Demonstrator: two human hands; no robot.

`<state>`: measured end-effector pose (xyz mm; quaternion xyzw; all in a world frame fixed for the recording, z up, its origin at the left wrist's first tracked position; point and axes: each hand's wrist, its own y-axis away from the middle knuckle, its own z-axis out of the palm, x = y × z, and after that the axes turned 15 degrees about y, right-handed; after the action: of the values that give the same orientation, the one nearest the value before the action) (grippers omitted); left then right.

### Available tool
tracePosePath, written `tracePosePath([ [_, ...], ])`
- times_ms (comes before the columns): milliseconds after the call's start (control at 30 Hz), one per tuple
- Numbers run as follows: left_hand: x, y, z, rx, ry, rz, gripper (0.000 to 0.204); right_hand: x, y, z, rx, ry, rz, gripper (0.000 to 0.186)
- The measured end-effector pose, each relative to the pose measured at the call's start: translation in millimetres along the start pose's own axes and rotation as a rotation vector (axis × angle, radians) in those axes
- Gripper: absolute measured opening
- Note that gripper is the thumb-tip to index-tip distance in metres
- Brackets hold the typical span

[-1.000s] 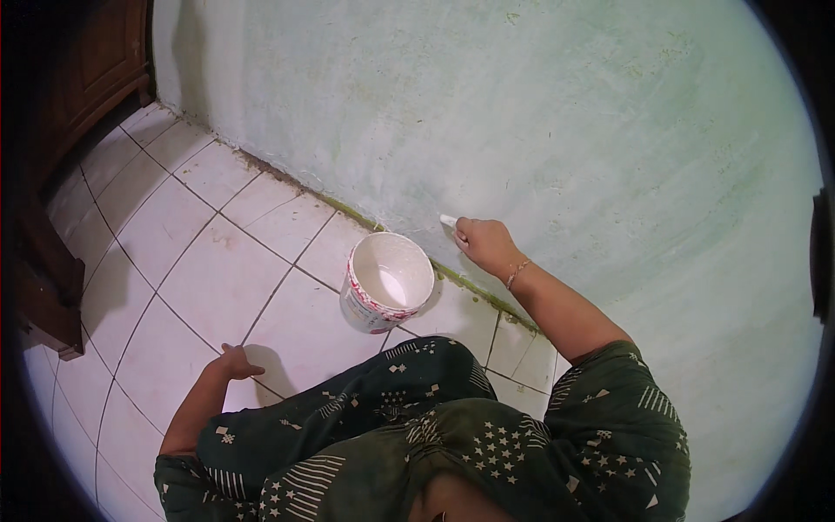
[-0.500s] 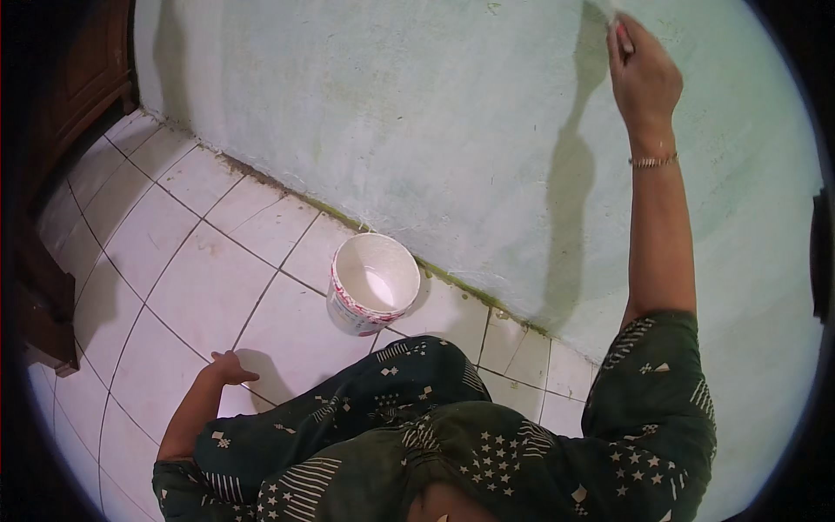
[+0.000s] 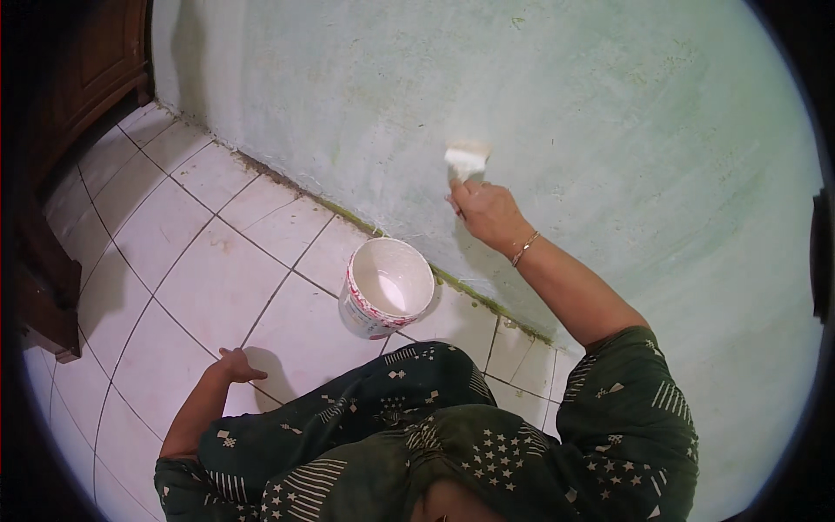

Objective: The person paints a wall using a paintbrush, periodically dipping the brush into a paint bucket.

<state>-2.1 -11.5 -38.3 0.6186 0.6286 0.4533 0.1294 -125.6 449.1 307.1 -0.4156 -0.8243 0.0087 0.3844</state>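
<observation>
My right hand (image 3: 491, 213) is closed round the handle of a paintbrush (image 3: 468, 163). The brush's white-coated head lies close to the pale green wall (image 3: 600, 113); whether its bristles touch is hard to make out. Below and to the left of that hand, a white paint bucket (image 3: 387, 283) with red smears round its rim stands upright on the floor near the foot of the wall. White paint shows in its bottom. Away to the left, my left hand (image 3: 240, 365) hangs past my knee over the tiles, holding nothing, thumb and fingers apart.
White tiles with dark joints make up the floor (image 3: 217, 252). A brown wooden cabinet (image 3: 104, 52) stands at the far left, with a dark wooden furniture leg (image 3: 56, 304) nearer. Dirt and greenish stains line the wall's foot (image 3: 348, 217).
My right hand has come down and left along the wall with the paintbrush, from the upper right to above the bucket. My left hand has stayed by my knee.
</observation>
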Motion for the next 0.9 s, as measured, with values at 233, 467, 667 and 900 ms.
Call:
tracePosePath([
  [233,27.9,24.1,-22.7,-0.061,0.051,0.015,0.089,50.0,-45.9,-30.3,-0.015,-0.172,0.157,0.019],
  [467,12.1,3.1,-10.8,-0.039,0.013,-0.006,0.079,152.9,-116.2,-163.7,0.64,0.26,0.267,0.015],
  [667,3.3,-8.0,-8.8,-0.064,0.046,0.016,0.087,162.7,-152.3,-144.5,0.404,0.55,0.436,0.01],
  [900,3.1,-4.1,-7.5,0.015,0.062,0.001,0.091,27.4,-71.0,-19.5,0.312,0.183,-0.069,0.012],
])
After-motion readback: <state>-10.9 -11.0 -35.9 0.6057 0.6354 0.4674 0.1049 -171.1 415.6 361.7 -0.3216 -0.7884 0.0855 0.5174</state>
